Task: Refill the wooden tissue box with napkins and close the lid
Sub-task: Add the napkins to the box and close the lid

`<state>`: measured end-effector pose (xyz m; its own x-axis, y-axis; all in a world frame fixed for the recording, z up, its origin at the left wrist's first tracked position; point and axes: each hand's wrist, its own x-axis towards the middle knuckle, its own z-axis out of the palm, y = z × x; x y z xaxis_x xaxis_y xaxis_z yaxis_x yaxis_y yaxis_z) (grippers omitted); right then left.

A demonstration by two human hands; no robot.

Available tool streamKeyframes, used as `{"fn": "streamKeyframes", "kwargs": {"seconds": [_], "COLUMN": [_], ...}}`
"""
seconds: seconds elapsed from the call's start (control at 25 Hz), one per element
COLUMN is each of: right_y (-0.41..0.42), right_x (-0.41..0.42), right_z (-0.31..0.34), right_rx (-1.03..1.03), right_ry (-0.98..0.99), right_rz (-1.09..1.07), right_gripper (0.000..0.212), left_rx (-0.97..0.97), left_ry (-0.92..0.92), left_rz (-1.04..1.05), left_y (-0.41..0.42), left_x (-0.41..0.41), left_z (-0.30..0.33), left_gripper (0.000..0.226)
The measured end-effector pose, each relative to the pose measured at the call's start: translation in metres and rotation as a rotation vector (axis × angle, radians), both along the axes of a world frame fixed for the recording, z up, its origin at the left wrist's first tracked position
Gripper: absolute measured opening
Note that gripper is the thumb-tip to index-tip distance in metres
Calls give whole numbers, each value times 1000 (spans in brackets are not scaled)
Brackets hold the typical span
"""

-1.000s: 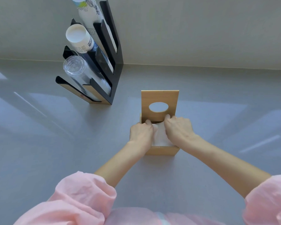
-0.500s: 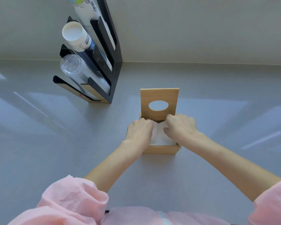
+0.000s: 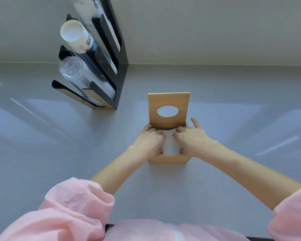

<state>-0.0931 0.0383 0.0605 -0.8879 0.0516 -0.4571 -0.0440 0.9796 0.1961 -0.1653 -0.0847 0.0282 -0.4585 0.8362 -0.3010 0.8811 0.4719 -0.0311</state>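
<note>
The wooden tissue box point(image 3: 169, 158) sits mid-tabletop point(image 3: 233, 171), well in from the back edge, its lid point(image 3: 169, 101) standing upright with an oval hole. White napkins point(image 3: 169, 141) lie inside. The left hand point(image 3: 149, 142) and right hand point(image 3: 192, 139) press down on the napkins from either side, fingers curled onto the stack, neither closed around anything. A black cup dispenser point(image 3: 111, 63) stands toward the back left.

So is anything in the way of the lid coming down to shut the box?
Yes. Both hands are in its path: the left hand and right hand press on the napkins inside the wooden box, right under the raised lid. Nothing else visible blocks it.
</note>
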Motion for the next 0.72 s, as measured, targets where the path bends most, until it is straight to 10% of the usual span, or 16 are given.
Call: {"fn": "streamKeyframes", "kwargs": {"seconds": [0.72], "right_y": [8], "right_x": [5], "right_z": [-15], "right_rx": [-133], "right_ry": [142], "right_rz": [-18], "right_gripper": [33], "left_rx": [73], "left_ry": [-88], "left_rz": [0], "left_y": [-8], "left_x": [-5], "left_z": [4], "left_gripper": [43]}}
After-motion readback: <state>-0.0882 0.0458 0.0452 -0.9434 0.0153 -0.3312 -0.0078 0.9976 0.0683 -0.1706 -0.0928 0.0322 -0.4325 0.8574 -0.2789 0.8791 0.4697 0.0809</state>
